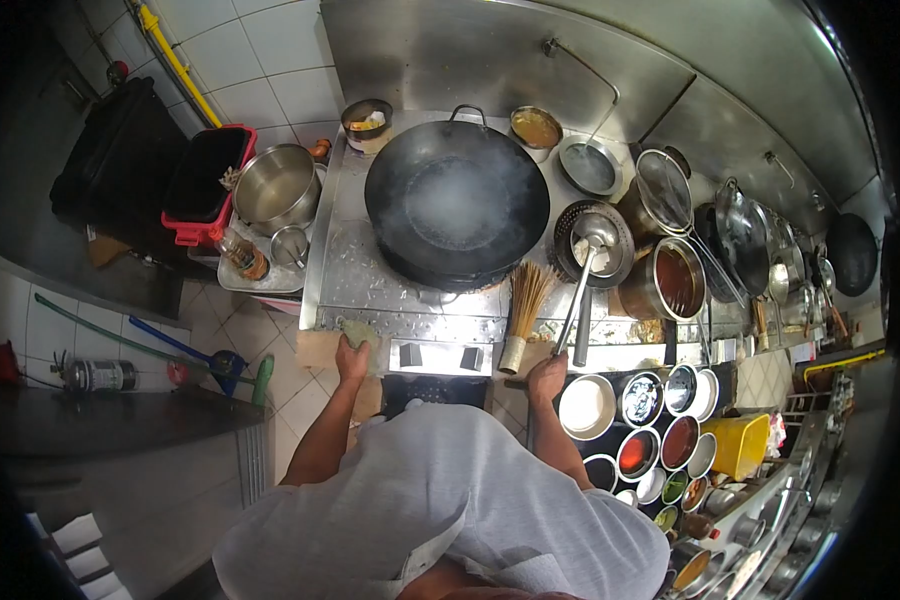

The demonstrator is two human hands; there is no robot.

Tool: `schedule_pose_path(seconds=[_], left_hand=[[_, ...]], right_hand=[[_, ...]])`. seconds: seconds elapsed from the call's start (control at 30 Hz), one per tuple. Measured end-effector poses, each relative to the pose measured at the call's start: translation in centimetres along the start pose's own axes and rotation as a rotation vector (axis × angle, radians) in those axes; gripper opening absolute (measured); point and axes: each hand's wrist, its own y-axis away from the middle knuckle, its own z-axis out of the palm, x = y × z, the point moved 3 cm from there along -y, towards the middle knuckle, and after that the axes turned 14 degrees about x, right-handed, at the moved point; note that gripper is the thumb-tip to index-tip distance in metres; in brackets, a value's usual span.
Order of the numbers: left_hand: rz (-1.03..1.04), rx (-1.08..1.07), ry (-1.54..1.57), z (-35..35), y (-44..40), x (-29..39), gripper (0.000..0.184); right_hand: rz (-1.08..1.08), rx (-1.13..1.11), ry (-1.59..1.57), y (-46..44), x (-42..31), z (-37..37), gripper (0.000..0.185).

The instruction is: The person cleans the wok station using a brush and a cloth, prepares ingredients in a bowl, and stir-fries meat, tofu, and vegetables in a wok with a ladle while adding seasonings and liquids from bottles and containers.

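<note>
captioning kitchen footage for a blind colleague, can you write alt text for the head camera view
A person's right hand grips a ladle over a perforated colander, while the left hand holds a pale cloth at the front edge of the stove. Beyond them sits a large, hazy wok, with a bamboo brush near its front right.

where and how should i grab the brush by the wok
Take the brush by its pale bound end, probably from the person's side, closing around it. That end is narrow and points toward the person, while the bristles spread out away, beside the wok. The right hand is close by, but already on the ladle.
</note>
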Motion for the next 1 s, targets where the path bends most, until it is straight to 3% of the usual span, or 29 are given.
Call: schedule_pose_path(seconds=[1.0], left_hand=[[-0.011,-0.002,-0.001,0.8,-0.5,-1.6,0.045]], right_hand=[[0.061,-0.035,-0.013,-0.1,-0.1,-0.2,0.039]])
